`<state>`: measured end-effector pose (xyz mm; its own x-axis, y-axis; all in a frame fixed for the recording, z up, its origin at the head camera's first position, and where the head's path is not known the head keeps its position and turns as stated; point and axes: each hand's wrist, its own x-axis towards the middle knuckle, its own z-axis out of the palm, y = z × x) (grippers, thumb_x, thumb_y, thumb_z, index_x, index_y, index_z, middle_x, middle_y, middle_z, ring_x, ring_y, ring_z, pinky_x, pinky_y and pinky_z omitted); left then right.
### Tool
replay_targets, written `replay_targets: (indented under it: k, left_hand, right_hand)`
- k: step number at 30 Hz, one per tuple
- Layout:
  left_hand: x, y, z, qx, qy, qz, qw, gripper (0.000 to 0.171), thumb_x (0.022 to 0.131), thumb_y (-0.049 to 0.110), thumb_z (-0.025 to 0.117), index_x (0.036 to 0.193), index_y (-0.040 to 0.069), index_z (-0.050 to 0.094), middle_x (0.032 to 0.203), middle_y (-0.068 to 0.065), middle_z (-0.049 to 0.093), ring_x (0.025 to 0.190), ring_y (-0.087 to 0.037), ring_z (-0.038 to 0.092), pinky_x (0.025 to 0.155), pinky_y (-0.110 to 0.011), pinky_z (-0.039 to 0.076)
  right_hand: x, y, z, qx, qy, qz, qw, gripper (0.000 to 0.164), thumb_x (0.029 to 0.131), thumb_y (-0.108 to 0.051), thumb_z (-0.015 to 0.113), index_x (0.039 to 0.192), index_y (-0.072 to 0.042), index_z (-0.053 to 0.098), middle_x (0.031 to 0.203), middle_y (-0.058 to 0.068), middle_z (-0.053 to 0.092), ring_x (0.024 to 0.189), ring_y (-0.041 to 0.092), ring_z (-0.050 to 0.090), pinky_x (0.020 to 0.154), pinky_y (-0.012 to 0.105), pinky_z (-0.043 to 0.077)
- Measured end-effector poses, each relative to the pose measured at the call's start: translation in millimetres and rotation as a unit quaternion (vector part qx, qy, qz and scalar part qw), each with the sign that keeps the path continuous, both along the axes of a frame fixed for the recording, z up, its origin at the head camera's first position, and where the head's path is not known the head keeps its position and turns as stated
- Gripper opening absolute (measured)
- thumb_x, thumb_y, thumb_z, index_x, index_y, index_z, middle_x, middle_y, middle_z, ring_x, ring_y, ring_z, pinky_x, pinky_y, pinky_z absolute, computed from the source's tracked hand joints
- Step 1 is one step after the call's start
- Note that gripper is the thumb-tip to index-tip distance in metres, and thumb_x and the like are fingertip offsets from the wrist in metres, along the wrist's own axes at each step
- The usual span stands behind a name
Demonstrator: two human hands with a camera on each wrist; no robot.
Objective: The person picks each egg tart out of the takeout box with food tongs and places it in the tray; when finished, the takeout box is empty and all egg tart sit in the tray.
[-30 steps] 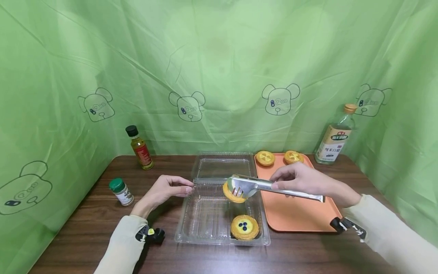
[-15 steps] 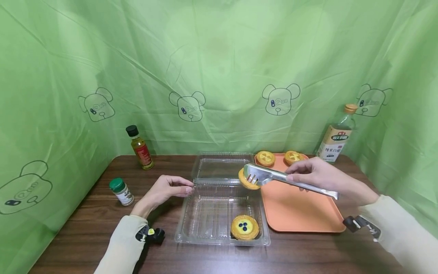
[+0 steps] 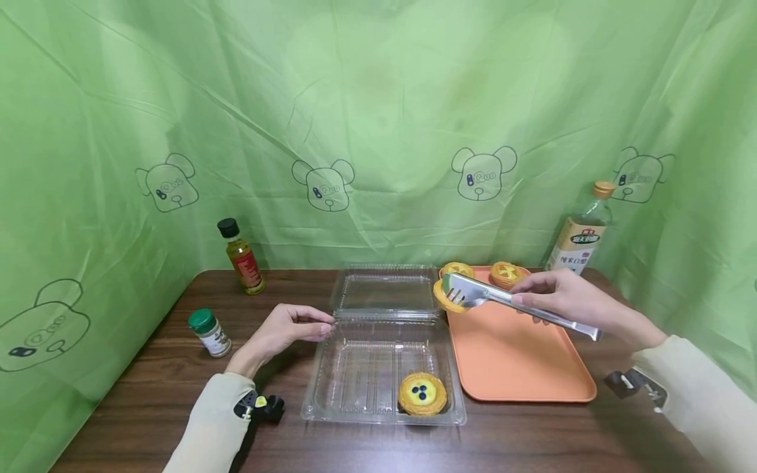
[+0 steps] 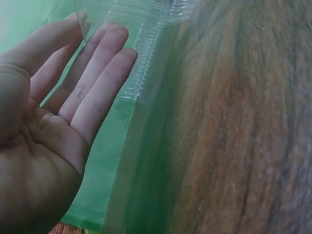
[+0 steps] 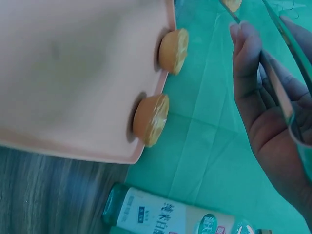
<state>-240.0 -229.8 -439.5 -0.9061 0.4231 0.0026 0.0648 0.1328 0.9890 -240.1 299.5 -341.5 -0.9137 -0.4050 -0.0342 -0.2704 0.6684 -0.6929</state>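
My right hand grips metal tongs, whose slotted ends hold a round tart tilted above the far left edge of the orange tray. Behind it, on the tray's far end, sit two tarts with a crossed pattern on top, one partly hidden and one at the right. My left hand pinches the rim of a clear plastic clamshell box between thumb and forefinger. The box's lid lies folded back. A tart with dark berries rests in its near right corner.
A small oil bottle with a black cap stands at the back left, with a green-capped seasoning jar nearer. A vinegar bottle stands behind my right hand. Green cloth surrounds the wooden table.
My right hand has carried the tongs and tart rightward and away, from over the clear box to the tray's far left edge. The left hand stays at the box rim.
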Motion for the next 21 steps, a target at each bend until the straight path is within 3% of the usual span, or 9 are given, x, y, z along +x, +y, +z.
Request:
replay_targets:
  k: [8, 15, 21]
  left_hand:
    - [-0.5, 0, -0.1, 0.001, 0.001, 0.001, 1.0, 0.029, 0.085, 0.015, 0.076, 0.109, 0.0, 0.071, 0.105, -0.018, 0.07, 0.095, -0.033, 0.068, 0.083, -0.044, 0.057]
    - [-0.6, -1, -1.0, -0.006, 0.002, 0.0, 1.0, 0.028, 0.085, 0.015, 0.076, 0.109, 0.001, 0.071, 0.106, -0.017, 0.07, 0.095, -0.032, 0.068, 0.083, -0.043, 0.057]
    - [-1.4, 0, -0.1, -0.006, 0.003, 0.001, 1.0, 0.029, 0.085, 0.017, 0.076, 0.109, 0.001, 0.072, 0.106, -0.016, 0.07, 0.095, -0.032, 0.068, 0.083, -0.043, 0.057]
  right_hand:
    - [-6.1, 13, -7.9, 0.019, 0.014, -0.026, 0.999, 0.029, 0.09, -0.04, 0.069, 0.107, -0.017, 0.07, 0.071, 0.009, 0.069, 0.06, 0.021, 0.064, 0.049, 0.029, 0.052]
    - [-9.4, 19, -14.7, 0.02, -0.017, -0.047, 0.999, 0.034, 0.09, -0.04, 0.068, 0.11, -0.012, 0.068, 0.072, 0.011, 0.068, 0.063, 0.031, 0.065, 0.048, 0.03, 0.053]
    - [-11.9, 23, -21.6, 0.02, -0.026, -0.056, 0.998, 0.037, 0.09, -0.042, 0.068, 0.11, -0.011, 0.068, 0.073, 0.011, 0.067, 0.064, 0.029, 0.066, 0.05, 0.031, 0.055]
